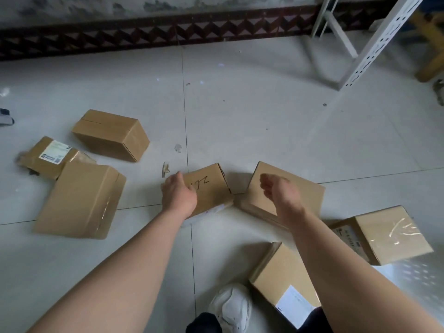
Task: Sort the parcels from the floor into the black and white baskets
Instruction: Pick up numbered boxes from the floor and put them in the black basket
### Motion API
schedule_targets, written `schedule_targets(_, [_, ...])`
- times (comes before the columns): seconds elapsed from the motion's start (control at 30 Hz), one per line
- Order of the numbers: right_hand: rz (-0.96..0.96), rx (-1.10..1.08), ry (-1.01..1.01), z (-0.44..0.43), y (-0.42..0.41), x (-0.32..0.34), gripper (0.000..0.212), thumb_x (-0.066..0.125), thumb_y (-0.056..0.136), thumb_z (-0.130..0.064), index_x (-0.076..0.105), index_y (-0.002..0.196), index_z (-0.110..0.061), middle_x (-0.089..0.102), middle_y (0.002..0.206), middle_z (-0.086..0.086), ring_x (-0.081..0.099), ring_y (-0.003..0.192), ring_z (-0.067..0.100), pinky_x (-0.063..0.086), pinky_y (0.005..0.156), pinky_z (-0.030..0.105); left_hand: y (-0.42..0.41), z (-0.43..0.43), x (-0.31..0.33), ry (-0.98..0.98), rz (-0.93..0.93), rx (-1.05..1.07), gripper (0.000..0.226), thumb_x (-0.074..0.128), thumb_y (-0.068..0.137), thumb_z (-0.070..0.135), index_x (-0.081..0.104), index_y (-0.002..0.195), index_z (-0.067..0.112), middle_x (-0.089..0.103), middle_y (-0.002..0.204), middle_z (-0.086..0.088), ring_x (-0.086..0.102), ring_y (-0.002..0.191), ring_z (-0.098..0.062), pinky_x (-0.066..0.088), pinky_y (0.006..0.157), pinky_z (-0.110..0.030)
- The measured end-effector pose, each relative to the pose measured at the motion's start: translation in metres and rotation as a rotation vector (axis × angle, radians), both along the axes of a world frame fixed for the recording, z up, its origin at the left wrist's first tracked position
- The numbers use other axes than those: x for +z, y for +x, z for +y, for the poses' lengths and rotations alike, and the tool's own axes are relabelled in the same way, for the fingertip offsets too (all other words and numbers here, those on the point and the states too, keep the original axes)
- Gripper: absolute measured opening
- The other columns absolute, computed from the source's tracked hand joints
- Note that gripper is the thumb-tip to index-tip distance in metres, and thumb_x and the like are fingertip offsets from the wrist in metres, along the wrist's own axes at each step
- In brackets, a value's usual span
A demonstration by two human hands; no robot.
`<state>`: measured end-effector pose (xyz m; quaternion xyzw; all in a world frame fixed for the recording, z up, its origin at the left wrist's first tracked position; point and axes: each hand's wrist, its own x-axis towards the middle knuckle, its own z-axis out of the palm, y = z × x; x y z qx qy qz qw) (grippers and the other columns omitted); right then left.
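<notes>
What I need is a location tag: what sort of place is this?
Probably a storeroom or parcel-sorting back room: taped cardboard parcels lie scattered on a tiled floor near a white perforated metal rack.

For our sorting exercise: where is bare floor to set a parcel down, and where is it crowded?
Free: pale floor tiles between dark patterned skirting and brown cardboard parcels. Crowded: among those parcels, left and lower right.

The floor [252,97] is laid with large pale tiles split by thin dark joints, with a few small scraps and specks on it under dim, even light. Along the far side, a dark red-brown skirting band [144,36] with a zigzag pattern runs below a grey, blotchy wall [96,6]. At the upper right stands a white perforated metal rack [374,42], with what may be yellow wooden furniture [432,58] blurred behind it.
</notes>
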<state>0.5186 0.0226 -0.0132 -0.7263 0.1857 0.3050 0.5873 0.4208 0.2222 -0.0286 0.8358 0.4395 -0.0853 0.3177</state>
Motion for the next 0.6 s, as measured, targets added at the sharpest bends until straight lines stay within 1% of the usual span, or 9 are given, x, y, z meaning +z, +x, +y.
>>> schedule_targets(0.03, [-0.080,-0.043,-0.096,-0.014,0.007,0.001,0.031,0.044,0.095,-0.012,0.068,0.113,-0.003,0.061,0.108,0.000,0.057,0.107,0.024,0.043,0.100,0.035,0.010,-0.010,0.004,-0.040,-0.062,-0.037,0.044,0.040,0.099,0.015,0.040,0.143,0.013,0.038,0.148,-0.009,0.039,0.132,-0.029,0.037,0.105,-0.034])
schedule_targets(0.07, [-0.144,-0.086,-0.168,-0.028,0.013,0.004,0.032,0.041,0.093,-0.010,0.068,0.108,-0.001,0.065,0.108,0.012,0.057,0.107,0.028,0.044,0.095,0.037,0.022,-0.020,0.005,-0.133,-0.124,-0.060,0.038,0.039,0.100,0.013,0.048,0.136,0.017,0.045,0.142,-0.008,0.043,0.128,-0.026,0.036,0.103,-0.030])
schedule_targets(0.1, [-0.182,-0.125,-0.221,-0.043,0.019,0.002,0.031,0.039,0.089,-0.009,0.068,0.097,0.000,0.061,0.113,0.022,0.036,0.128,0.021,0.046,0.084,0.039,0.032,-0.031,0.004,-0.239,-0.170,-0.070,0.031,0.038,0.100,0.010,0.057,0.120,0.024,0.052,0.131,-0.006,0.048,0.119,-0.022,0.036,0.098,-0.028])
schedule_targets(0.13, [-0.181,-0.139,-0.274,-0.055,0.022,0.000,0.027,0.037,0.086,-0.009,0.063,0.082,-0.005,0.056,0.088,0.017,0.032,0.088,0.018,0.042,0.071,0.037,0.042,-0.041,0.002,-0.330,-0.184,-0.083,0.029,0.038,0.099,0.009,0.058,0.102,0.028,0.054,0.117,-0.003,0.049,0.110,-0.019,0.035,0.092,-0.027])
schedule_targets(0.17, [-0.146,-0.142,-0.321,-0.067,0.025,-0.004,0.024,0.036,0.087,-0.009,0.058,0.080,-0.007,0.052,0.087,0.014,0.037,0.088,0.022,0.037,0.068,0.035,0.050,-0.050,0.001,-0.388,-0.181,-0.116,0.028,0.037,0.099,0.008,0.057,0.095,0.028,0.053,0.110,-0.001,0.047,0.107,-0.017,0.035,0.089,-0.026])
schedule_targets(0.33, [0.086,-0.234,-0.254,-0.097,0.025,-0.015,0.034,0.040,0.100,-0.011,0.054,0.128,0.001,0.055,0.122,0.015,0.049,0.123,0.036,0.041,0.096,0.038,0.077,-0.090,-0.013,-0.504,-0.003,-0.248,0.041,0.036,0.100,0.015,0.045,0.140,0.012,0.047,0.142,-0.006,0.044,0.130,-0.023,0.034,0.103,-0.031])
schedule_targets(0.43, [0.103,-0.286,-0.126,-0.103,0.027,-0.019,0.033,0.046,0.099,-0.016,0.055,0.127,0.000,0.058,0.118,0.015,0.051,0.125,0.035,0.042,0.094,0.038,0.085,-0.101,-0.019,-0.572,-0.042,-0.212,0.027,0.035,0.099,0.012,0.060,0.109,0.016,0.061,0.116,-0.009,0.054,0.095,-0.022,0.039,0.076,-0.028])
schedule_targets(0.53, [0.071,-0.327,-0.041,-0.104,0.035,-0.017,0.018,0.047,0.097,-0.021,0.057,0.106,-0.010,0.057,0.099,0.006,0.056,0.104,0.025,0.040,0.088,0.034,0.093,-0.102,-0.020,-0.570,-0.078,-0.134,0.043,0.035,0.101,0.022,0.040,0.143,0.021,0.053,0.135,-0.001,0.052,0.116,-0.024,0.042,0.099,-0.034])
schedule_targets(0.6, [0.023,-0.327,-0.008,-0.102,0.039,-0.018,0.025,0.048,0.095,-0.033,0.056,0.112,-0.016,0.059,0.106,0.001,0.055,0.101,0.021,0.040,0.094,0.034,0.098,-0.101,-0.021,-0.581,-0.150,-0.065,0.040,0.034,0.101,0.029,0.042,0.140,0.024,0.054,0.133,-0.001,0.051,0.117,-0.024,0.040,0.103,-0.037])
